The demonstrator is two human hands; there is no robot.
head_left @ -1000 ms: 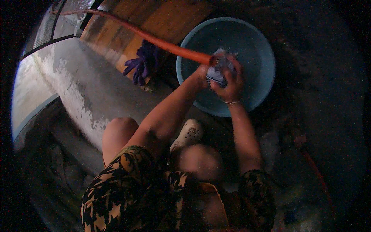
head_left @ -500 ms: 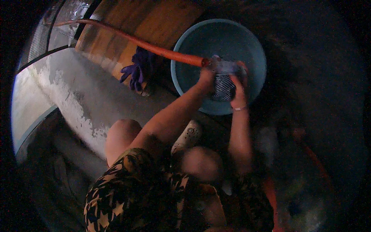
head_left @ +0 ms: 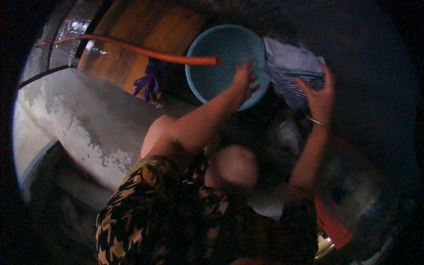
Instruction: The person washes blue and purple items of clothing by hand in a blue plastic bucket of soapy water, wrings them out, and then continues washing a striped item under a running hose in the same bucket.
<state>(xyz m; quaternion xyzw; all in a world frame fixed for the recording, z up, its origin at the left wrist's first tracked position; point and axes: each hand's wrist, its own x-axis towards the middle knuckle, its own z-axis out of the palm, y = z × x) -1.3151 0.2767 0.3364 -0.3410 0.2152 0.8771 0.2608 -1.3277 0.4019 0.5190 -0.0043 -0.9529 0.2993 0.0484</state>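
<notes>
My right hand (head_left: 321, 98) grips a boxy, pale and dark-striped cloth-like bundle (head_left: 292, 64) by its right edge, with the thumb on the striped side. The bundle hangs just right of a blue round basin (head_left: 189, 81), close to its rim; its exact kind is hard to tell in the dim light. Over the right part of the basin hovers my left hand (head_left: 245, 79), fingers apart and holding nothing. From the left, an orange hose (head_left: 172, 58) reaches across the basin's rim, and its end lies above the basin, left of my left hand.
Purple gloves (head_left: 149, 84) lie left of the basin at the edge of a brown wooden board (head_left: 137, 26). A pale ledge with peeling paint (head_left: 88, 128) runs along the left. A whitish, crumpled, plastic-like thing (head_left: 289, 134) sits below the bundle. The right side is very dark.
The striped bundle has moved from over the basin to its right, in my right hand. My left hand has let go of it. The hose end no longer touches the bundle.
</notes>
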